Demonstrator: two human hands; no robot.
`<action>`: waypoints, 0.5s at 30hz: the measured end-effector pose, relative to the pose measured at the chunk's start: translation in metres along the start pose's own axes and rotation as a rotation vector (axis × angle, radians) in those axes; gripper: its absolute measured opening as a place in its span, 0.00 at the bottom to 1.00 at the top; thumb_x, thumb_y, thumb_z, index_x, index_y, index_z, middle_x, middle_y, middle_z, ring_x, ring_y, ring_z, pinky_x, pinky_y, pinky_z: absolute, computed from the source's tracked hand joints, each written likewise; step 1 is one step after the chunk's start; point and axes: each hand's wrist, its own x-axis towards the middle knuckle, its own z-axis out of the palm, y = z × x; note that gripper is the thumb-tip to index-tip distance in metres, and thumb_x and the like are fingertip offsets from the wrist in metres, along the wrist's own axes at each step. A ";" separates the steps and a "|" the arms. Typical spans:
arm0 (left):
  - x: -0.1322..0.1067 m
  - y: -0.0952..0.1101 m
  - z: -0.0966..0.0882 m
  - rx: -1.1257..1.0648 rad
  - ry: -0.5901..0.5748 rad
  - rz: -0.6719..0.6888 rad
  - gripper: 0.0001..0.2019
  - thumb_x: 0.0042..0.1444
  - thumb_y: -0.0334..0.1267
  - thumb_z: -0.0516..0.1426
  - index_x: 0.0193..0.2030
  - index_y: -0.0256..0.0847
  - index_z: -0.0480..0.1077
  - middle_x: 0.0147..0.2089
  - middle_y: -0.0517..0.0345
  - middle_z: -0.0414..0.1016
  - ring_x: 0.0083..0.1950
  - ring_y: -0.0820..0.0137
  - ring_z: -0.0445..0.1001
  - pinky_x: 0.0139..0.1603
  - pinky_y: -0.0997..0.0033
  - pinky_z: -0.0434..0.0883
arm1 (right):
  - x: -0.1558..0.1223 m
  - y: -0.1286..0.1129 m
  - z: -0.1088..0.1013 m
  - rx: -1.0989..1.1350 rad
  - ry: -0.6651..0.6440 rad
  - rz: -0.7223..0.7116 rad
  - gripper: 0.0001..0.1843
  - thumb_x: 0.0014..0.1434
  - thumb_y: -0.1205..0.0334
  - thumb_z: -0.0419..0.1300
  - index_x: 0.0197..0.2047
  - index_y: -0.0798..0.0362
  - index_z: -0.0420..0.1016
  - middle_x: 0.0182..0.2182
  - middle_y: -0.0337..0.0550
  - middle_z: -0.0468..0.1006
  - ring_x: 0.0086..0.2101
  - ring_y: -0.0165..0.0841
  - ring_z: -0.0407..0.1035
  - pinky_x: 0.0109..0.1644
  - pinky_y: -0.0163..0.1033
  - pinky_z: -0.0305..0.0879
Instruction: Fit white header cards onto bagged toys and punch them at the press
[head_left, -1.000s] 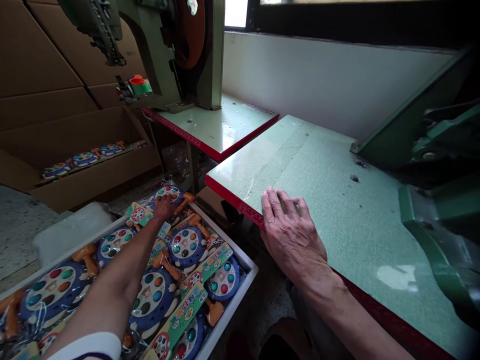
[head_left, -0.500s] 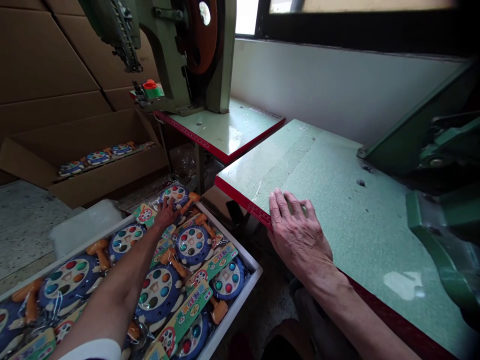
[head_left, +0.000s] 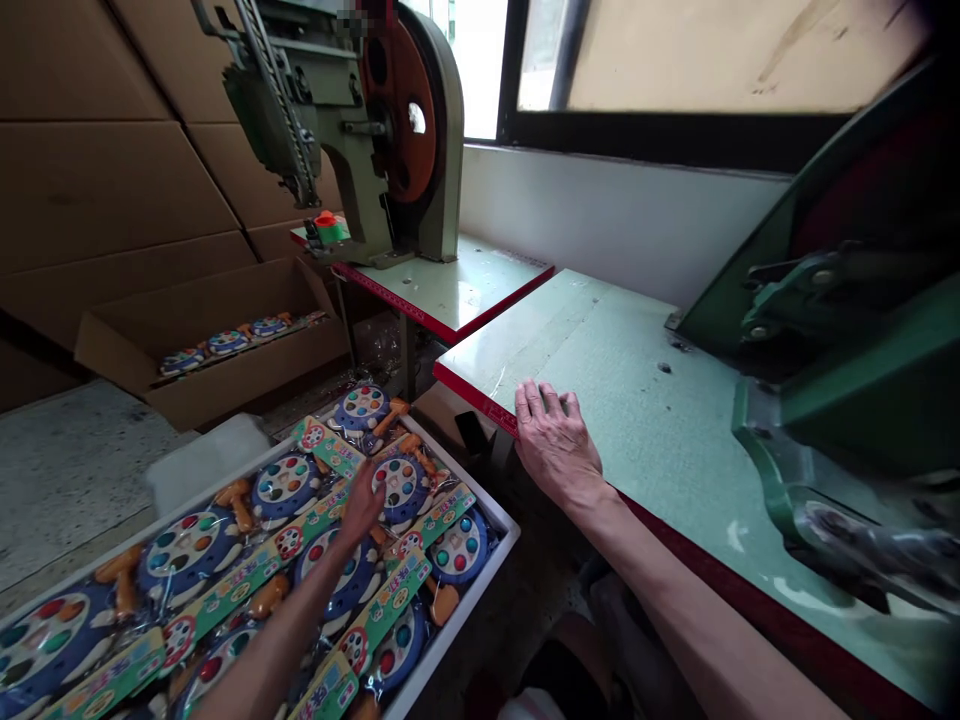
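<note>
My left hand [head_left: 362,505] reaches down into a white tray [head_left: 501,524] on the floor. The tray is packed with bagged round blue toys [head_left: 284,483] with coloured dots and orange handles. The left fingers curl over one bagged toy [head_left: 397,483] near the tray's far right; whether they grip it is hidden. My right hand [head_left: 556,442] lies flat, fingers together, on the red front edge of a pale green worktable [head_left: 645,430]. It holds nothing.
A green press machine [head_left: 847,370] fills the right of the worktable. A second machine with a red wheel [head_left: 375,120] stands on another green table behind. An open cardboard box [head_left: 217,340] with more toys sits on the floor at left, against stacked cartons.
My left hand has drawn back from the farthest toy to one nearer in the tray. The view has risen and pulled back. The right hand has stayed on the table edge.
</note>
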 end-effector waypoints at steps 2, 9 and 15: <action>-0.053 0.013 0.010 -0.131 0.003 -0.040 0.28 0.64 0.45 0.50 0.67 0.35 0.67 0.73 0.39 0.65 0.74 0.49 0.62 0.71 0.44 0.64 | 0.000 0.000 0.001 0.030 0.013 0.006 0.30 0.66 0.70 0.50 0.70 0.68 0.62 0.67 0.68 0.66 0.63 0.56 0.60 0.64 0.63 0.57; -0.193 0.066 0.028 -0.543 -0.148 -0.035 0.26 0.54 0.47 0.58 0.58 0.39 0.76 0.67 0.42 0.74 0.71 0.51 0.68 0.72 0.49 0.65 | -0.010 0.001 -0.014 0.203 0.008 0.006 0.36 0.63 0.60 0.61 0.71 0.63 0.61 0.69 0.62 0.64 0.66 0.55 0.56 0.68 0.64 0.52; -0.260 0.076 0.023 -0.683 -0.202 -0.122 0.25 0.50 0.46 0.60 0.55 0.40 0.78 0.62 0.42 0.78 0.63 0.54 0.77 0.64 0.58 0.74 | -0.101 -0.012 -0.053 0.435 0.166 -0.076 0.24 0.68 0.62 0.57 0.66 0.55 0.69 0.63 0.54 0.74 0.62 0.46 0.66 0.66 0.57 0.63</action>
